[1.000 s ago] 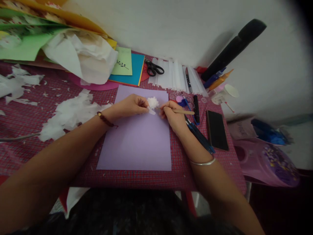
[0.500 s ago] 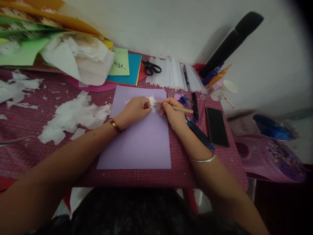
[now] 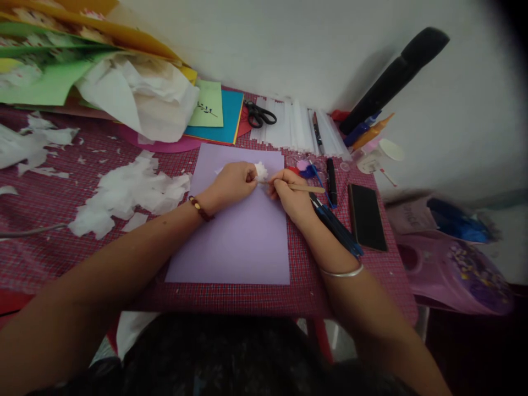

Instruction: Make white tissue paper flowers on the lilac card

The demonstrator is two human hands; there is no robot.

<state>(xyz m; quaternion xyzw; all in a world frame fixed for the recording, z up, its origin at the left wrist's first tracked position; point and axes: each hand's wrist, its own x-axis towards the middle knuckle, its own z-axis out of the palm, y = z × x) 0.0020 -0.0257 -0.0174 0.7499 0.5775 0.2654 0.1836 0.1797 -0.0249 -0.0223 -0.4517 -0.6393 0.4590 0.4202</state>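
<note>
A purple sheet of paper [image 3: 231,242] lies on the checked tablecloth, with both of my hands over its upper half. My left hand [image 3: 235,184] is closed in a pinch, its fingertips at a small bit of white tissue paper [image 3: 260,179]. Just beyond them sits a ruffled white tissue cluster [image 3: 261,169] on the sheet. In my right hand [image 3: 291,192] is a slim wooden stick [image 3: 307,188], its thin tip pointing left and meeting the tissue at my left fingertips. The exact contact is too small to make out.
Left of the sheet lies a heap of cut tissue pieces [image 3: 132,190]. Black scissors [image 3: 259,114], clear plastic strips [image 3: 292,126], a black marker [image 3: 331,181], blue cutters [image 3: 336,228] and a phone [image 3: 367,217] lie behind and to the right. Coloured papers [image 3: 223,118] stand at the back.
The small tissue square that hung below my left fingertips is now gathered at the stick's tip. My hands have barely moved; the whole view has shifted slightly.
</note>
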